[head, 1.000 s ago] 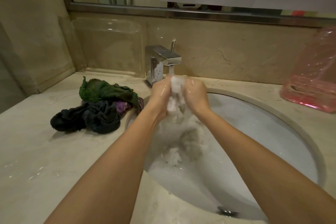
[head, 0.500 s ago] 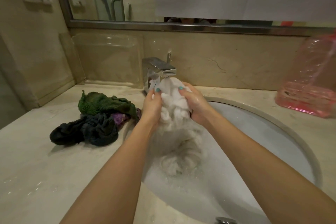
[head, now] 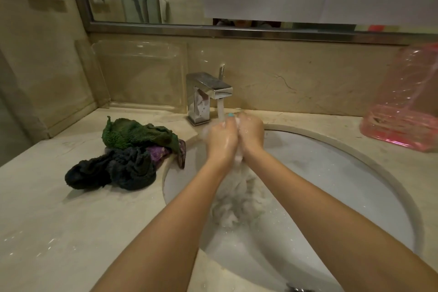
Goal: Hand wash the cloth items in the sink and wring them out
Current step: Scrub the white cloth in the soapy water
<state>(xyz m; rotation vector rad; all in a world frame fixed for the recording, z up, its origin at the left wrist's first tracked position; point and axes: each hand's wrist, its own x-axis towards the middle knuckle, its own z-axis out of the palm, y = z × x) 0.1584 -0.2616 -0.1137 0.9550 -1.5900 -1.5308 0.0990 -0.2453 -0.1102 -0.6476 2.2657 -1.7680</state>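
White cloth (head: 237, 201) was bunched between both hands over the back part of the sink (head: 343, 173). Its upper end was hidden in the grip. Its wet lower part hung down between the wrists into the basin, blurred.

Left hand (head: 221, 142) and right hand (head: 251, 135) were pressed side by side, backs toward the camera, fingers curled round the cloth; both were clamped on it. One teal-painted nail showed at the top of the clasp. Both forearms entered from the bottom edge and converged at the wrists.

Water stream (head: 221, 111) fell from the faucet (head: 208, 92) onto the top of the left hand.

On the counter (head: 59, 220) left of the sink lay a pile: green cloth (head: 135, 133) at the back, dark cloth (head: 113, 170) in front, purple cloth (head: 157, 152) between them, its edge over the sink rim. Clear tray (head: 139, 73) leaned on the backsplash left of the faucet. Pink container (head: 403, 106) stood at far right, well apart.
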